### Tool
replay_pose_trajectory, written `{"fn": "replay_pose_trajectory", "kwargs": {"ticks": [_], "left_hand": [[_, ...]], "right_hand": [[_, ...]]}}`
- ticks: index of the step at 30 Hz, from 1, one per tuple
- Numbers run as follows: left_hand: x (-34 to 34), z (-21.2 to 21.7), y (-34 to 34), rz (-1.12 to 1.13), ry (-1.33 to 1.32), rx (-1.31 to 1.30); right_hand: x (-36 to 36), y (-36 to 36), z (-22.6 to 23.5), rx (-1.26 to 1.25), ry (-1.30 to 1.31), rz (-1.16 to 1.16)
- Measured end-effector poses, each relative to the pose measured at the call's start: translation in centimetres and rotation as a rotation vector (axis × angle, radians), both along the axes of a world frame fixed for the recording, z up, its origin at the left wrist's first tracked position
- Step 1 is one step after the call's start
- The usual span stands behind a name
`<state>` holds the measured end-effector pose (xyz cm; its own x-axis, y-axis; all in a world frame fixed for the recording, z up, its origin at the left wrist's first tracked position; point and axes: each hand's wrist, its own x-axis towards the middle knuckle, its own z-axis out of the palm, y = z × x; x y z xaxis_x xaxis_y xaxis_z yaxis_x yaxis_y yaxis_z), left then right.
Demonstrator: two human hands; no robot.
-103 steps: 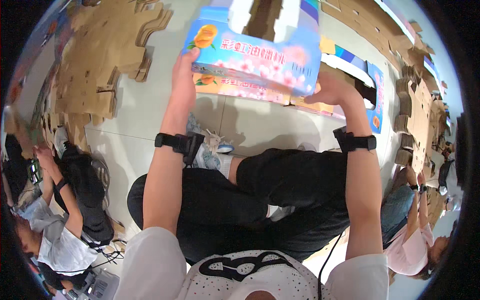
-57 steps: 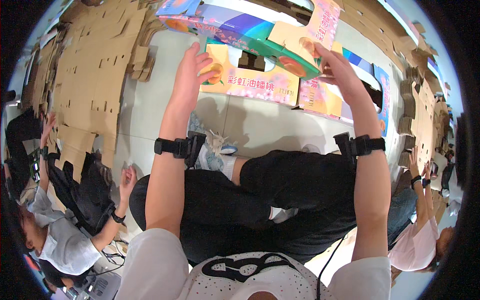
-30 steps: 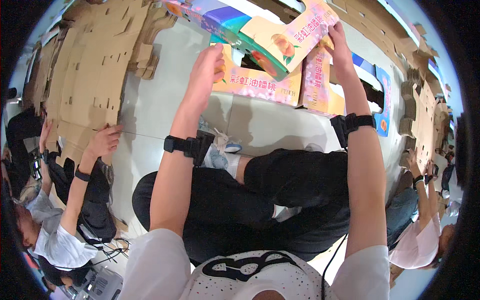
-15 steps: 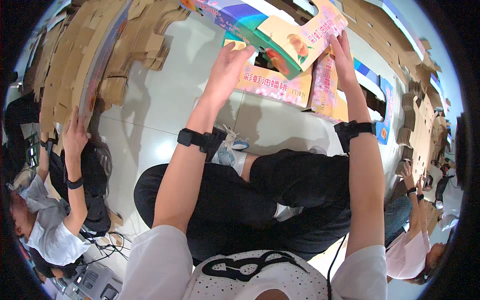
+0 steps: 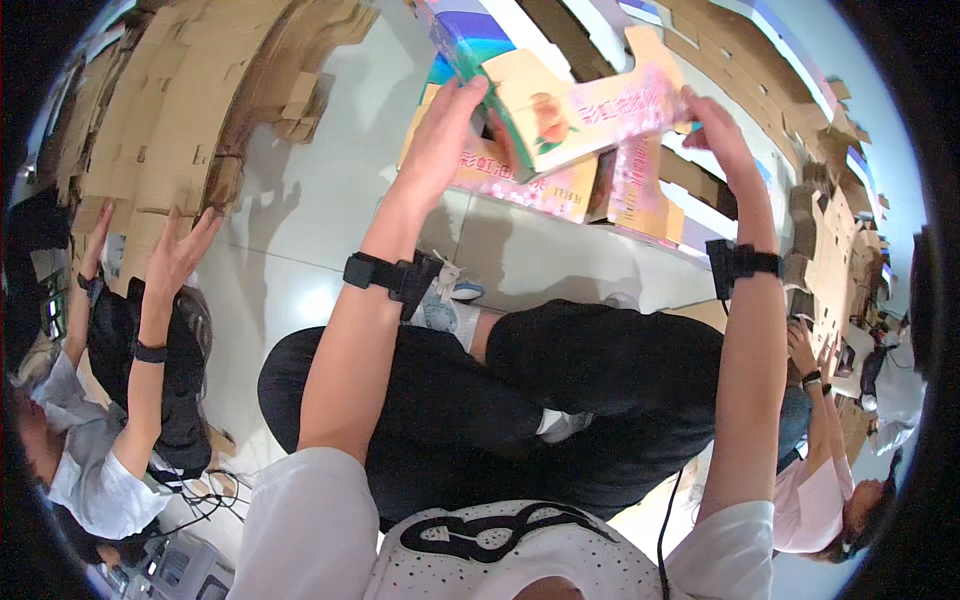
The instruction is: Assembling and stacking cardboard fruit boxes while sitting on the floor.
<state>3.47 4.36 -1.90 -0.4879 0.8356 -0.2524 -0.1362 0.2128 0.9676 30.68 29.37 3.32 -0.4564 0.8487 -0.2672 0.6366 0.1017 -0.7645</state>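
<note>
Slanting between the two hands, a peach-printed fruit carton point(image 5: 590, 118) is being touched at both of its near corners, its yellow-and-pink end panel being turned toward the person and its blue-and-green side wall being turned toward the left. By the left hand point(image 5: 440, 140), partly open with the fingers loosely bent, the green corner is being met; some of the fingers are being hidden, so how firmly it is being gripped cannot be told. By the right hand point(image 5: 722, 140), half open with the fingers spread and curled, the other end of the panel is being met at the fingertips; whether a firm hold is being kept there cannot be told either. Beneath the slanted carton, between the hands, a yellow-and-pink carton point(image 5: 520, 192) is being partly covered, and just beside it, nearer the right hand, another pink-printed carton point(image 5: 632, 190) is being shown. Black straps are being worn on both wrists, the left strap point(image 5: 385, 280) and the right strap point(image 5: 745, 262) alike. Well to the left of the left hand, stacked flat cardboard point(image 5: 180, 90) is being touched at its near edge by a co-worker's hand point(image 5: 175, 258). Beyond the right hand, farther right, more cardboard point(image 5: 832, 245) is being piled.
</note>
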Motion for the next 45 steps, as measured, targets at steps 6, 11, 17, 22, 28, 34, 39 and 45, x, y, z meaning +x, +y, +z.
{"fn": "replay_pose_trajectory", "kwargs": {"ticks": [6,11,17,22,28,34,39,45], "left_hand": [[1.0,1.5,-0.2,-0.061,-0.17,0.021],[0.9,1.8,-0.5,-0.04,-0.167,0.165],[-2.7,4.7,-1.7,0.039,-0.201,0.295],[-5.4,4.2,-2.7,0.143,-0.12,-0.027],[-4.3,2.3,-2.4,0.034,-0.006,-0.148],[-3.2,1.2,-1.9,0.035,-0.038,-0.06],[-2.5,1.6,-1.4,0.009,-0.026,-0.059],[-2.7,1.7,-2.0,0.011,-0.011,-0.036]], "right_hand": [[0.2,-6.2,-0.1,-0.083,-0.21,0.087],[-1.8,-9.6,0.5,-0.144,0.105,-0.083],[-2.1,-10.6,3.6,-0.238,0.04,0.138],[-4.2,-12.6,3.1,-0.207,-0.129,0.276],[-6.2,-11.8,-0.1,-0.213,0.041,0.094],[-3.3,-6.4,-2.7,0.064,-0.121,0.092],[2.9,-0.5,-10.8,0.082,-0.398,0.328],[-1.1,-3.3,-9.0,0.355,-0.713,0.397]]}}
